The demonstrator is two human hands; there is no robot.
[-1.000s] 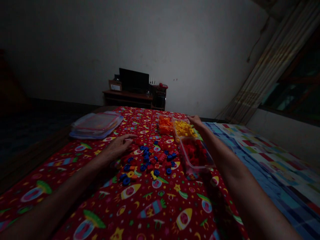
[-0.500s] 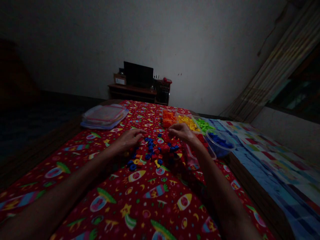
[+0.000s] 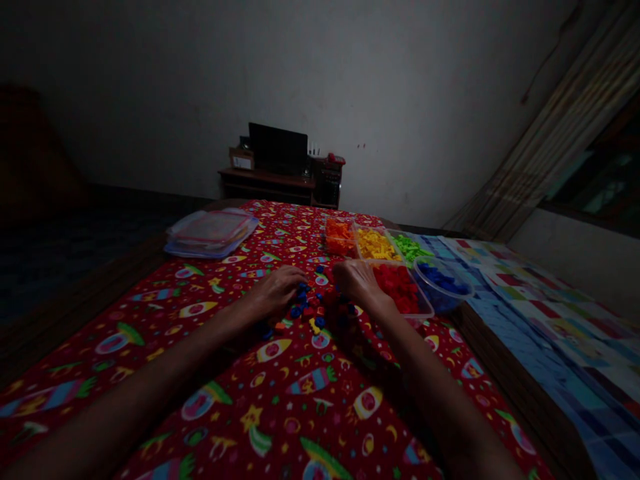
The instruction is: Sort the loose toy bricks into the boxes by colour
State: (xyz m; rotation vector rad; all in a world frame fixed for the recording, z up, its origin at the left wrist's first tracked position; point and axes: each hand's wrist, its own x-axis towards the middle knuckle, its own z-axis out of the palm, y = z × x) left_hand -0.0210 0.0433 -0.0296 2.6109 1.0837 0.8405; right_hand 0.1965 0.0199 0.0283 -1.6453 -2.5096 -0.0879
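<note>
A loose pile of small plastic toy pieces (image 3: pixel 297 311), blue, red, orange and yellow, lies on the red patterned cloth (image 3: pixel 280 407). At its left side, my left hand (image 3: pixel 283 285) has its fingers bent together at a blue toy piece (image 3: pixel 303 287). My right hand (image 3: pixel 357 280) is over the pile's right side, its fingers curled down; the fingertips and anything in them are hidden behind the hand. A yellow piece (image 3: pixel 315 325) and a blue ring-like piece (image 3: pixel 320 321) lie nearer to me, between the hands.
Right of the pile stand clear tubs of sorted pieces: orange (image 3: pixel 340 237), yellow (image 3: pixel 377 245), green (image 3: pixel 409 249), red (image 3: pixel 400 287) and a round blue one (image 3: pixel 443 283). Stacked lids (image 3: pixel 213 232) lie at the left. A monitor (image 3: pixel 278 148) stands beyond the table.
My left hand has moved right onto the blue pieces, its fingers now bent down. My right hand has lowered towards the pile, and the red tub beside it shows more fully.
</note>
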